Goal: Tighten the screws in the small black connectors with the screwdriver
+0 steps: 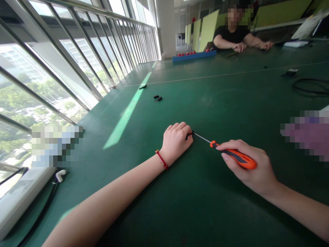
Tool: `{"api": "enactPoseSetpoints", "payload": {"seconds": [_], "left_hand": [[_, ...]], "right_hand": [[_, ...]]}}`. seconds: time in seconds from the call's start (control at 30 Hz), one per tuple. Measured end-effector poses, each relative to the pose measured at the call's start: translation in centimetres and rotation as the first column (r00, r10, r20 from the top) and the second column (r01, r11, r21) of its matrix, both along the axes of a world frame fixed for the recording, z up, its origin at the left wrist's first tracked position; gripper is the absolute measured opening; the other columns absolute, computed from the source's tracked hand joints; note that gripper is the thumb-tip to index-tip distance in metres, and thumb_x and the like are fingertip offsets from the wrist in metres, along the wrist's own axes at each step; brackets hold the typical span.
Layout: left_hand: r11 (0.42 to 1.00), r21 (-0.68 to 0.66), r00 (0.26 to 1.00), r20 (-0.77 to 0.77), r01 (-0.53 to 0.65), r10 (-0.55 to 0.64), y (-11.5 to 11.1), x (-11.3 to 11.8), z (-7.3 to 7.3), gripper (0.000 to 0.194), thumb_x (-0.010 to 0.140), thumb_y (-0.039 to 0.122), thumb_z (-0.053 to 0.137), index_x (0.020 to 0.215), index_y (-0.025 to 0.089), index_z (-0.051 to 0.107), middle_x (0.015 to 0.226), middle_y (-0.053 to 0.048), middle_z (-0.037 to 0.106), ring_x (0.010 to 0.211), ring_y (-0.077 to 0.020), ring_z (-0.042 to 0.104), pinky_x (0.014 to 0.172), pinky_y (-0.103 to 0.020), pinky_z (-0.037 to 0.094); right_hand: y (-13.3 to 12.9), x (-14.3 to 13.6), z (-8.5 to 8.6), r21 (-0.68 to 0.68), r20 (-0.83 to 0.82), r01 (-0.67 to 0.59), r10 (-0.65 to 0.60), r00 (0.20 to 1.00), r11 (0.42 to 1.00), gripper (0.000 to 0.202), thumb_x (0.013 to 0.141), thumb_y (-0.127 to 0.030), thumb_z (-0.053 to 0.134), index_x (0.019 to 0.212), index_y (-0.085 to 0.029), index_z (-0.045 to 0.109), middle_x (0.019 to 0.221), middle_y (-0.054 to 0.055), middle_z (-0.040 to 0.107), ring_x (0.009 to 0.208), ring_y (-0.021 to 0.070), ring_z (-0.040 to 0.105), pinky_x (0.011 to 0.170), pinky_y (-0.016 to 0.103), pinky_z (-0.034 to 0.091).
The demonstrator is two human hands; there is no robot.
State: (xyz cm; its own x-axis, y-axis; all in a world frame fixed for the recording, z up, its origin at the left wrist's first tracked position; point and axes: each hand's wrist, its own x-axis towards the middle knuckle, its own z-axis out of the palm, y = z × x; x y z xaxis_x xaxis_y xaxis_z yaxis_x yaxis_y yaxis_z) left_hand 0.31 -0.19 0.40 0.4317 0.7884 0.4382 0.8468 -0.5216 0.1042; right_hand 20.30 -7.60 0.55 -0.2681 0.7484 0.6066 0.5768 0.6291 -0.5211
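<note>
My left hand [177, 141] rests near the middle of the green table, its fingers closed on a small black part [189, 134]. Most of that part is hidden by the fingers, so its kind cannot be made out. My right hand [253, 168] is wrapped round the orange and dark grey handle of a screwdriver [240, 158]. The thin metal shaft points left, and its tip meets the black part at my left fingertips. A red cord bracelet [161, 160] circles my left wrist.
Small black pieces [158, 98] lie ahead on the green table [218, 99], with another black piece [143, 87] farther off. A metal railing [102, 24] borders the left. A blue strip with red knobs [194, 56] and a seated person [233, 32] are at the far side. Black cable [309, 85] lies right.
</note>
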Motion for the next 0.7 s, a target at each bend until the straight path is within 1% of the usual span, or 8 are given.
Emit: {"api": "enactPoseSetpoints", "payload": {"seconds": [0.2, 0.27, 0.33, 0.4, 0.47, 0.57, 0.63, 0.7], "left_hand": [[1.000, -0.003, 1.000, -0.004, 0.008, -0.008, 0.11, -0.11, -0.06, 0.010, 0.081, 0.021, 0.050, 0.078, 0.019, 0.060, 0.085, 0.000, 0.064, 0.078, -0.0156, 0.057, 0.069, -0.030, 0.039], [1.000, 0.003, 1.000, -0.007, 0.011, -0.011, 0.15, -0.14, -0.07, 0.011, 0.082, 0.021, 0.050, 0.079, 0.019, 0.060, 0.085, 0.001, 0.064, 0.078, -0.0154, 0.057, 0.069, -0.030, 0.039], [1.000, 0.004, 1.000, -0.008, 0.014, -0.013, 0.17, -0.16, -0.05, 0.011, 0.082, 0.022, 0.050, 0.079, 0.019, 0.060, 0.084, 0.001, 0.064, 0.078, -0.0153, 0.057, 0.069, -0.030, 0.039], [1.000, -0.001, 1.000, -0.009, 0.012, -0.012, 0.19, -0.16, -0.03, 0.011, 0.082, 0.022, 0.050, 0.079, 0.019, 0.060, 0.084, 0.001, 0.064, 0.078, -0.0153, 0.057, 0.069, -0.030, 0.039], [1.000, -0.007, 1.000, -0.007, 0.011, -0.011, 0.21, -0.16, -0.01, 0.011, 0.082, 0.022, 0.050, 0.079, 0.019, 0.060, 0.085, 0.001, 0.064, 0.078, -0.0153, 0.057, 0.070, -0.030, 0.039], [1.000, -0.013, 1.000, -0.006, 0.018, -0.018, 0.27, -0.19, -0.03, 0.011, 0.082, 0.022, 0.049, 0.079, 0.019, 0.060, 0.084, 0.001, 0.064, 0.078, -0.0152, 0.057, 0.070, -0.030, 0.039], [1.000, -0.013, 1.000, -0.010, 0.029, -0.029, 0.30, -0.21, -0.06, 0.011, 0.082, 0.021, 0.049, 0.079, 0.019, 0.060, 0.084, 0.000, 0.064, 0.078, -0.0152, 0.056, 0.070, -0.029, 0.039], [0.999, -0.010, 0.999, -0.016, 0.036, -0.037, 0.30, -0.22, -0.09, 0.011, 0.082, 0.022, 0.049, 0.079, 0.019, 0.060, 0.084, 0.000, 0.064, 0.079, -0.0154, 0.056, 0.070, -0.030, 0.039]], "right_hand": [[0.04, -0.04, -0.09, -0.048, -0.027, 0.064, -0.066, 0.997, 0.997, 0.015, 0.085, -0.025, 0.053, 0.099, -0.025, 0.059, 0.088, 0.002, 0.066, 0.074, 0.0146, 0.062, 0.063, 0.025, 0.051], [0.06, -0.18, -0.16, -0.034, -0.095, 0.103, -0.106, 0.990, 0.994, 0.020, 0.082, -0.023, 0.058, 0.102, -0.025, 0.058, 0.090, 0.002, 0.064, 0.077, 0.0148, 0.062, 0.065, 0.025, 0.051], [0.08, -0.34, -0.23, -0.002, -0.193, 0.142, -0.140, 0.971, 0.990, 0.030, 0.077, -0.021, 0.062, 0.106, -0.025, 0.054, 0.092, 0.003, 0.060, 0.079, 0.0155, 0.061, 0.068, 0.027, 0.052], [0.08, -0.47, -0.22, -0.013, -0.260, 0.144, -0.142, 0.955, 0.989, 0.038, 0.075, -0.020, 0.064, 0.110, -0.024, 0.050, 0.087, 0.002, 0.056, 0.077, 0.0156, 0.059, 0.069, 0.028, 0.052], [0.03, -0.55, -0.12, -0.099, -0.241, 0.107, -0.128, 0.962, 0.989, 0.035, 0.077, -0.023, 0.062, 0.110, -0.024, 0.050, 0.078, 0.000, 0.055, 0.069, 0.0146, 0.059, 0.064, 0.028, 0.052], [-0.07, -0.61, 0.09, -0.197, -0.160, 0.090, -0.123, 0.979, 0.976, 0.019, 0.082, -0.027, 0.058, 0.100, -0.024, 0.054, 0.070, -0.001, 0.058, 0.059, 0.0129, 0.059, 0.052, 0.024, 0.049], [-0.09, -0.65, 0.15, -0.164, -0.176, 0.108, -0.137, 0.975, 0.981, 0.017, 0.082, -0.025, 0.059, 0.098, -0.024, 0.055, 0.072, -0.001, 0.060, 0.059, 0.0127, 0.060, 0.052, 0.023, 0.049], [-0.07, -0.67, 0.14, -0.093, -0.245, 0.141, -0.159, 0.956, 0.986, 0.024, 0.078, -0.022, 0.062, 0.101, -0.024, 0.053, 0.078, 0.000, 0.058, 0.063, 0.0129, 0.060, 0.057, 0.024, 0.051]]}}
